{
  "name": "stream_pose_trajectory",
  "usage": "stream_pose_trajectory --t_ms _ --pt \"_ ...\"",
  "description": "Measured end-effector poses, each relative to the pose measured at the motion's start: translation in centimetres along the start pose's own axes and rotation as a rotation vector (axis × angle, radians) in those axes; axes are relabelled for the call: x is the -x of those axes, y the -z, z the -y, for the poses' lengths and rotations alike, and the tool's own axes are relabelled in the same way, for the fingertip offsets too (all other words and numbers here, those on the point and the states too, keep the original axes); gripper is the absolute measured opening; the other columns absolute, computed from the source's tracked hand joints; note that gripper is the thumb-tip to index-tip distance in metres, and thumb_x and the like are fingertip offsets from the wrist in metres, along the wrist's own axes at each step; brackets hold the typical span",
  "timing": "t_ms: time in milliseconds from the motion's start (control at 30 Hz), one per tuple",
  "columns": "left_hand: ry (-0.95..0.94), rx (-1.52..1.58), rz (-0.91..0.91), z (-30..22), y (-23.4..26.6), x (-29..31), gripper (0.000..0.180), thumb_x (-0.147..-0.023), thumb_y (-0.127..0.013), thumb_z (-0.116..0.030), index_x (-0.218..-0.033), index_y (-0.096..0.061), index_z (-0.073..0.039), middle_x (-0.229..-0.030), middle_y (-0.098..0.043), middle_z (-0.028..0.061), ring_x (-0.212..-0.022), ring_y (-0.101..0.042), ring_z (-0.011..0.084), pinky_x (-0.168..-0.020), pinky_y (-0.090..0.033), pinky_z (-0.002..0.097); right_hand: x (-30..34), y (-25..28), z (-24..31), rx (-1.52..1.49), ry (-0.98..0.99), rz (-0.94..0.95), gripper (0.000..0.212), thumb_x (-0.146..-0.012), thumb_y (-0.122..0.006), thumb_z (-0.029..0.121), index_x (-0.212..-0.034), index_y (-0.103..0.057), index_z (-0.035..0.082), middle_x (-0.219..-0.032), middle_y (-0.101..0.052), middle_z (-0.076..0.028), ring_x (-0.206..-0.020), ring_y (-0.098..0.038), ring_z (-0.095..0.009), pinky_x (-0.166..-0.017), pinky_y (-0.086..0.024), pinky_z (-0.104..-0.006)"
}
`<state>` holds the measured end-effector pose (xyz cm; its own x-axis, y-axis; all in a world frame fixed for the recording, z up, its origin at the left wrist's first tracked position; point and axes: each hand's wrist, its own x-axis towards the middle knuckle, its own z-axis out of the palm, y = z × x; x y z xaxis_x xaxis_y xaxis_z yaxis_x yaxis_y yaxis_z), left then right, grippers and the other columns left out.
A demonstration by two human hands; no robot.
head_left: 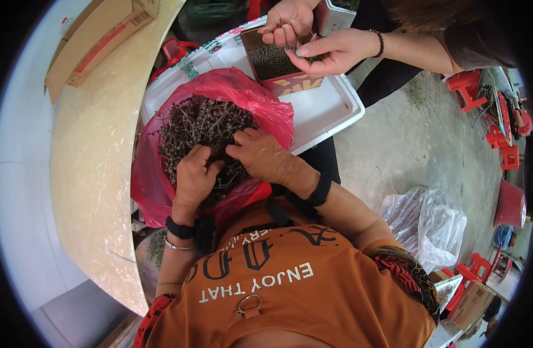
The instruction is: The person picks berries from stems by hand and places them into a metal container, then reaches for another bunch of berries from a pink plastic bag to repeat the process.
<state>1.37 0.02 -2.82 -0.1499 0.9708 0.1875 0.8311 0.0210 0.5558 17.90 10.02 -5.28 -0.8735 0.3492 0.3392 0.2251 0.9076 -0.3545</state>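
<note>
A pink plastic bag (272,110) stands open before me, filled with dark dried stems (205,119) bearing small round seed heads. At the near side of this heap, my left hand (196,177) has its fingers curled into the stems. Close beside it, my right hand (265,155) pinches at the same stems, its fingertips partly hidden. Beyond the bag, another person's two hands (330,49) work over a square tin (292,84) that holds many small round greenish-brown seeds. The tin rests in a white foam tray (342,110).
On my left curves a pale yellow tabletop (98,156), with a cardboard box (107,43) at its far end. A clear plastic bag (426,223) lies on the concrete floor (388,151) to my right. Red stools (468,90) stand farther right.
</note>
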Motion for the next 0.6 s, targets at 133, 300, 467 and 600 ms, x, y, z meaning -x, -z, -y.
stream_pose_trajectory --t_ms 133,300,467,600 --pt "0.012 0.008 0.003 -0.29 -0.05 -0.06 0.026 -0.066 -0.07 -0.007 -0.073 -0.045 -0.002 -0.069 -0.049 0.0141 -0.065 -0.053 0.0372 -0.053 -0.041 0.0422 0.12 -0.17 -0.15 -0.013 0.009 -0.015 0.019 -0.068 -0.059 0.008 -0.086 -0.057 0.01 -0.082 -0.051 -0.009 -0.081 -0.054 -0.027 -0.067 -0.046 -0.0373" --pt "0.023 0.015 0.01 -0.11 -0.13 0.05 0.026 -0.066 -0.07 -0.007 -0.073 -0.045 -0.002 -0.07 -0.049 0.014 -0.065 -0.053 0.0372 -0.053 -0.041 0.0425 0.16 -0.2 -0.23 -0.014 0.003 -0.015 0.02 -0.067 -0.059 0.007 -0.087 -0.058 0.01 -0.082 -0.05 -0.009 -0.08 -0.054 -0.027 -0.066 -0.046 -0.0374" --pt "0.022 0.01 0.018 0.04 -0.28 0.07 0.026 -0.066 -0.07 -0.007 -0.073 -0.045 -0.002 -0.07 -0.05 0.0139 -0.065 -0.053 0.0374 -0.053 -0.041 0.0429 0.16 -0.3 -0.29 -0.008 0.006 -0.023 0.021 -0.067 -0.06 0.007 -0.087 -0.058 0.01 -0.081 -0.05 -0.008 -0.079 -0.054 -0.027 -0.066 -0.046 -0.0373" --pt "0.013 -0.001 0.017 0.0 -0.24 0.0 0.026 -0.066 -0.07 -0.007 -0.073 -0.045 -0.002 -0.071 -0.05 0.014 -0.066 -0.053 0.0374 -0.053 -0.041 0.043 0.13 -0.24 -0.36 -0.006 0.01 -0.029 0.021 -0.067 -0.06 0.007 -0.087 -0.058 0.01 -0.081 -0.05 -0.008 -0.078 -0.054 -0.027 -0.065 -0.046 -0.0372"
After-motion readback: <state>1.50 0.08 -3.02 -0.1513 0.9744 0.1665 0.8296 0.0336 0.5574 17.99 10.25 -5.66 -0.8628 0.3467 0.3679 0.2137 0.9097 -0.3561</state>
